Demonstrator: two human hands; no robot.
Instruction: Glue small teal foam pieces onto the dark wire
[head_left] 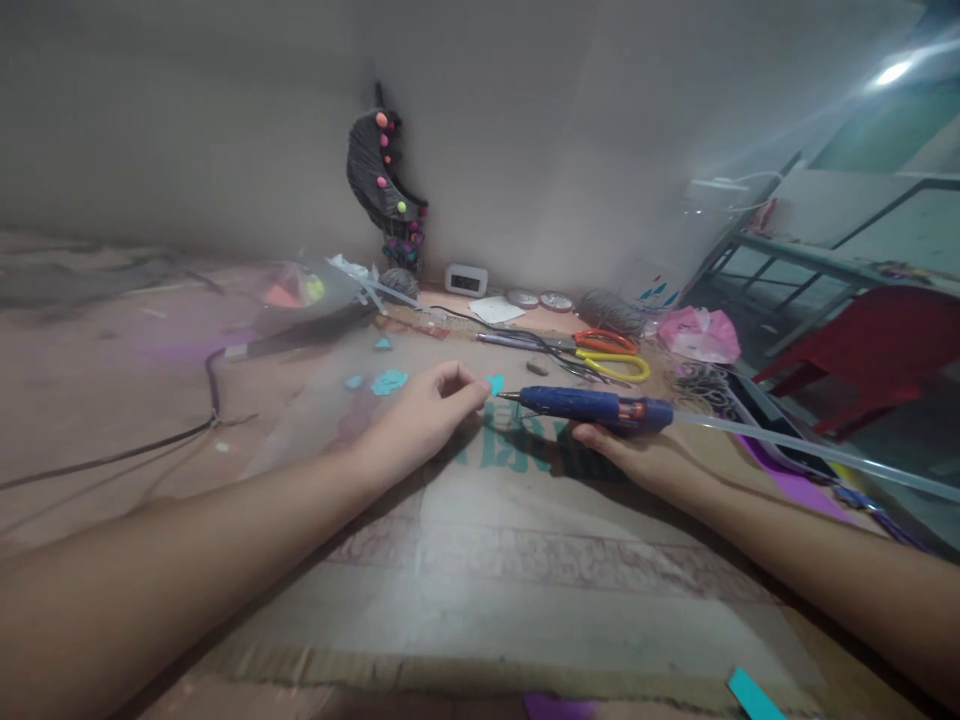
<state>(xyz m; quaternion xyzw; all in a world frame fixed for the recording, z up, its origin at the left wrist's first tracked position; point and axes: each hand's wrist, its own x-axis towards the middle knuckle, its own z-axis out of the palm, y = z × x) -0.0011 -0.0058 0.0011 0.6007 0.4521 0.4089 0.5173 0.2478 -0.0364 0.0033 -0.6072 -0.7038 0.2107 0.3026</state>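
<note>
My left hand (454,402) pinches a small turquoise paper piece (495,384) between thumb and fingertips. In my right hand (611,442) is a blue hot glue gun (581,404), lying level with its nozzle pointing left. The nozzle tip is at the paper piece or very close to it; I cannot tell whether they touch. A long clear glue stick (795,445) runs out of the gun's back end to the right. Left of my left hand lie a turquoise paper flower (389,382) and a few small turquoise cut-outs (383,344).
Behind the gun lie scissors with red handles (606,342) and a tool with yellow handles (619,364). A small white clock (466,279), grey yarn (611,310) and a pink plastic bag (699,334) stand farther back. A dark crescent decoration (379,170) hangs on the wall. Right is a phone (780,425).
</note>
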